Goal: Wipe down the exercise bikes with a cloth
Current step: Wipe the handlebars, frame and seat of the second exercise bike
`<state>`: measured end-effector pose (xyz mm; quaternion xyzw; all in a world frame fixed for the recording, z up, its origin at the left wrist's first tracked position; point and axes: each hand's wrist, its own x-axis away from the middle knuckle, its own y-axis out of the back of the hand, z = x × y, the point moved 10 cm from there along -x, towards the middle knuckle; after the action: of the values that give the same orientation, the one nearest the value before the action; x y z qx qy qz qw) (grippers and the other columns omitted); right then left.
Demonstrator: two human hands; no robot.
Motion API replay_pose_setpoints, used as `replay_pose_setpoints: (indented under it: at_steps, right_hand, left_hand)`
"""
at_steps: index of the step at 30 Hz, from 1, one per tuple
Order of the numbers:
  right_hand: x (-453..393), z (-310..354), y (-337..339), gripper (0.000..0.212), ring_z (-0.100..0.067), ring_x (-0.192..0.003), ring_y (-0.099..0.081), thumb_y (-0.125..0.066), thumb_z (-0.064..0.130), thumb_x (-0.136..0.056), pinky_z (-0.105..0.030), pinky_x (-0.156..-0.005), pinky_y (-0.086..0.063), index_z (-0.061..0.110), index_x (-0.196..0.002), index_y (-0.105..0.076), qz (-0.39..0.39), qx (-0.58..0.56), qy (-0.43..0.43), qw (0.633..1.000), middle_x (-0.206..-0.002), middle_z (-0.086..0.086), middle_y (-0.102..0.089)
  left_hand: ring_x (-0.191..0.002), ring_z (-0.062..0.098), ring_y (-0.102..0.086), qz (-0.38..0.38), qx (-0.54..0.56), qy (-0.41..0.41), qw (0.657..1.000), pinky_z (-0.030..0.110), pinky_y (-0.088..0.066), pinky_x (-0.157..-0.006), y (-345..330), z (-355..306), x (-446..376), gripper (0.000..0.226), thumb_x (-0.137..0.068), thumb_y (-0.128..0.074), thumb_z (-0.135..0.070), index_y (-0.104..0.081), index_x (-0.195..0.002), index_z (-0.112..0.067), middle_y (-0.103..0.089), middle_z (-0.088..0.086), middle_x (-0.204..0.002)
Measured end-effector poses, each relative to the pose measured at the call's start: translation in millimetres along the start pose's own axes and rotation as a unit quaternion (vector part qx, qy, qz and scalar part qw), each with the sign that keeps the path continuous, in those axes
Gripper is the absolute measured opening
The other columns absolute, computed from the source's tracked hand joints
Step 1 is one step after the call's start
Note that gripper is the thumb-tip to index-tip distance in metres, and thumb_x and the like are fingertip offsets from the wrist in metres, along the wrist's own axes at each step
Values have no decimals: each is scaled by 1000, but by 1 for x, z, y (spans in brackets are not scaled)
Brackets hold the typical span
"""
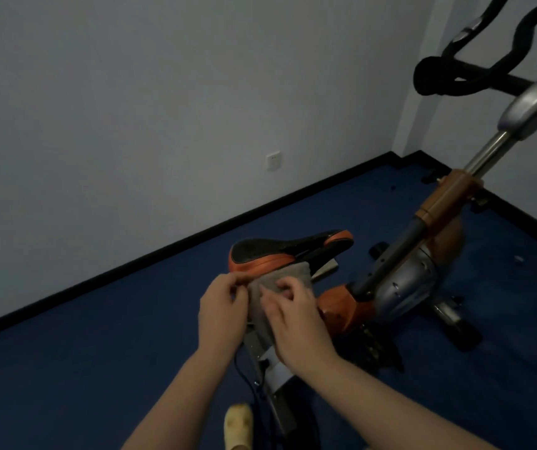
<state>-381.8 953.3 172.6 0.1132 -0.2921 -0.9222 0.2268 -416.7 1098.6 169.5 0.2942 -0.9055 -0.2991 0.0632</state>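
Observation:
An orange and silver exercise bike (423, 254) stands on the blue floor, its black and orange saddle (280, 251) low in the middle of the view. A grey cloth (290, 274) hangs against the rear side of the saddle. My left hand (223, 308) pinches the cloth's left edge just under the saddle's back. My right hand (293, 315) grips the cloth from the front, fingers curled into it. The cloth's lower part is hidden behind my hands.
Black handlebars (475, 69) rise at the upper right on a silver post (488, 154). A grey wall with a socket (273, 160) and black skirting runs behind. The bike's rear base and a black cable (254, 384) lie below my hands. A pale slipper (238, 427) shows at the bottom.

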Motion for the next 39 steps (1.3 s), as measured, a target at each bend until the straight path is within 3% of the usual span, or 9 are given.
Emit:
replay_pose_setpoints:
  at_steps: [3,7,12,17,22,27,30,34,39]
  right_hand:
    - [1,12,-12,32,-25,-115,-53,-63,37,-90,-43,-89,-48,28,-120,-66,-47,196,48,978,-124,-3,-56]
    - [-17,2,-17,34,-27,-131,-43,-63,32,-89,-57,-105,-36,31,-124,-64,-64,206,11,976,-133,-4,-54]
    - [-9,-5,-27,46,-13,-146,-16,-32,43,-100,-41,-114,-31,31,-142,-46,-133,125,-72,981,-154,4,-29]
    - [17,1,-40,45,3,-146,-1,-43,38,-100,-14,-108,-20,48,-143,-34,-142,122,-83,979,-156,26,-7]
    - [-4,-7,-21,44,2,-145,0,-35,35,-103,-16,-117,-9,32,-147,-34,-211,77,-192,955,-155,22,-3]
    - [19,11,-65,59,4,-141,23,-40,29,-102,-6,-108,8,49,-143,-3,-198,151,-214,945,-147,34,28]
    - [6,5,-51,48,6,-140,22,-35,34,-104,-1,-102,9,45,-145,-13,-180,156,-221,946,-152,31,21]
    - [-30,-9,-21,46,-8,-146,-1,-30,36,-105,-20,-113,-8,31,-150,-29,-178,153,-284,930,-161,7,-6]
    - [-20,12,-59,54,-24,-148,8,-24,34,-104,-40,-121,-7,24,-155,-9,-88,277,-303,908,-162,-5,4]
  left_hand:
    - [-87,-4,-60,54,-7,-40,998,18,-51,-76,0,1,-14,34,-87,-54,-2,-70,-91,-32,-66,-18,-92]
    - [-89,-4,-61,108,-3,-102,989,12,-48,-73,-3,-3,-29,44,-84,-56,2,-69,-96,-38,-66,-23,-92]
    - [-95,2,-62,164,40,-198,966,12,-47,-80,-10,-9,-38,47,-82,-63,7,-71,-107,-31,-67,-23,-98]
    - [-90,3,-64,188,75,-243,949,14,-49,-79,-9,0,-47,37,-79,-72,5,-73,-97,-28,-69,-17,-92]
    - [-96,4,-58,259,47,-302,916,16,-48,-83,-17,-3,-44,35,-86,-67,-1,-71,-110,-25,-60,-14,-99]
    - [-101,0,-53,298,43,-313,901,13,-44,-85,-18,2,-38,37,-88,-67,-4,-67,-117,-27,-57,-15,-102]
    - [-96,1,-54,287,54,-322,900,10,-42,-83,-19,0,-43,33,-86,-69,-2,-69,-112,-22,-56,-16,-98]
    - [-98,2,-54,280,46,-341,896,12,-43,-87,-17,-1,-41,27,-86,-70,-6,-71,-110,-17,-56,-14,-100]
    - [-100,-2,-53,267,50,-328,905,8,-43,-81,-9,18,-45,23,-82,-71,5,-73,-99,-9,-56,-7,-105]
